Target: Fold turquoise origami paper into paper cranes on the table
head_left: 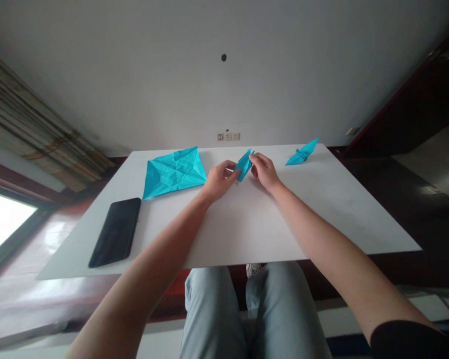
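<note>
Turquoise folded paper (243,167) is over the table (243,229), approx. 12 o'clock: L hand (220,180) fingers pinch its body, prob. steadying it; R hand (265,172) fingers pinch a narrow tip. Creased sheet (175,172) (10), folded figure (302,153) (2), black device (115,232) (9) lie to either side, prob. for working room.

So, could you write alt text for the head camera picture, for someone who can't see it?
A person's left hand and right hand hold a small folded blue paper over a white table. A creased blue sheet and dark flat device lie to the left, a folded-paper figure to the right.
</note>
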Available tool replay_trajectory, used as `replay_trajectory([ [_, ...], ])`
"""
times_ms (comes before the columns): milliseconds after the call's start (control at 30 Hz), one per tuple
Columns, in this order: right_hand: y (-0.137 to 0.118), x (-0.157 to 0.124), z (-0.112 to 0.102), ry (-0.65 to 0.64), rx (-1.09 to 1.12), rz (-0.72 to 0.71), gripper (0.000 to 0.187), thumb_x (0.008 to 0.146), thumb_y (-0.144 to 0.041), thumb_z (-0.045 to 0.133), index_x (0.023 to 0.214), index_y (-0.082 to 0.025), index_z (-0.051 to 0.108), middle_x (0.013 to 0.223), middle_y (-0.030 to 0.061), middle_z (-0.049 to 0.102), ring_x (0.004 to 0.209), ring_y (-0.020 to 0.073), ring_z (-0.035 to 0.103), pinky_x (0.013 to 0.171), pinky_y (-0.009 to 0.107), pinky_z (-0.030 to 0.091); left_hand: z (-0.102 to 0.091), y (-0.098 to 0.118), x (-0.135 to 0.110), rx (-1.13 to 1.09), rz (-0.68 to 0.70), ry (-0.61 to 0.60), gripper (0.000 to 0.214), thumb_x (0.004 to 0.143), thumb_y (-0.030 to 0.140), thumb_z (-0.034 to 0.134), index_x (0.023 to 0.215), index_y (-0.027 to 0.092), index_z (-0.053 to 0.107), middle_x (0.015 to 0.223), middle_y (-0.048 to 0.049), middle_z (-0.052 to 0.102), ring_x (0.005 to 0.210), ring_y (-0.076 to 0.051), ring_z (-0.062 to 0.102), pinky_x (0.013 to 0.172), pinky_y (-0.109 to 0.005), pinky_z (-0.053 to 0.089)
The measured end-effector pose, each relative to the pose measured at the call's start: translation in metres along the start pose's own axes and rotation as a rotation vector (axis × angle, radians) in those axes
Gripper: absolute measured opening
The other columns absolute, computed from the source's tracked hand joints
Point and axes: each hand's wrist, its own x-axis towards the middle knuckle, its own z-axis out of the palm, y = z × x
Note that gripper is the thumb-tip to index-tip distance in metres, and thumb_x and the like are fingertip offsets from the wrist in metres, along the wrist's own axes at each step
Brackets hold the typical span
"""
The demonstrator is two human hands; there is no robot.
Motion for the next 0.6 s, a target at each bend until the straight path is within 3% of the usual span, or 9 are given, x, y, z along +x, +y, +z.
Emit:
replay_trajectory([
  [100, 0.002, 0.000, 0.000, -0.024, 0.006, 0.027, 0.077, 0.081, -0.103, 0.078, 0.083, -0.029, 0.060, 0.063, -0.0057, 0.051, 0.055, 0.0146, 0.043, 0.055, 0.033, 0.034, 0.002, -0.001, 0.000, -0.019, -0.044, 0.019, 0.013, 0.100, 0.032, 0.080, 0.105, 0.021, 0.075, 0.096, -0.0042, 0.088, 0.076, -0.018, 0.081, 0.069, -0.027, 0.057],
  [200, 0.007, -0.002, 0.002, -0.087, -0.042, 0.048, 0.076, 0.075, -0.096, 0.090, 0.100, -0.028, 0.066, 0.087, -0.0026, 0.068, 0.061, 0.0126, 0.046, 0.056, 0.032, 0.036, 0.003, -0.005, 0.002, -0.066, -0.069, 0.069, 0.016, 0.100, 0.031, 0.082, 0.100, 0.021, 0.069, 0.093, -0.0038, 0.087, 0.077, -0.017, 0.081, 0.069, -0.027, 0.054],
  [300, 0.012, -0.003, 0.005, -0.147, -0.097, 0.044, 0.072, 0.073, -0.084, 0.098, 0.106, -0.027, 0.069, 0.103, 0.0006, 0.075, 0.066, 0.0122, 0.049, 0.059, 0.031, 0.038, 0.005, -0.011, 0.005, -0.163, -0.080, 0.110, 0.022, 0.099, 0.032, 0.085, 0.100, 0.022, 0.065, 0.096, -0.0040, 0.087, 0.083, -0.017, 0.083, 0.074, -0.027, 0.057],
  [433, 0.016, -0.002, 0.005, -0.186, -0.091, 0.023, 0.057, 0.082, -0.075, 0.093, 0.101, -0.026, 0.071, 0.094, 0.0013, 0.074, 0.072, 0.0163, 0.057, 0.063, 0.032, 0.043, 0.006, -0.019, 0.009, -0.307, -0.097, 0.127, 0.035, 0.097, 0.042, 0.090, 0.109, 0.023, 0.063, 0.099, -0.0046, 0.088, 0.085, -0.017, 0.083, 0.076, -0.027, 0.060],
  [600, 0.013, 0.000, 0.002, -0.199, -0.077, 0.015, 0.052, 0.087, -0.074, 0.090, 0.096, -0.027, 0.068, 0.083, -0.0024, 0.071, 0.062, 0.0149, 0.054, 0.058, 0.032, 0.041, 0.005, -0.020, 0.011, -0.395, -0.091, 0.067, 0.062, 0.089, 0.071, 0.095, 0.113, 0.023, 0.064, 0.101, -0.0069, 0.088, 0.091, -0.020, 0.085, 0.087, -0.035, 0.068],
])
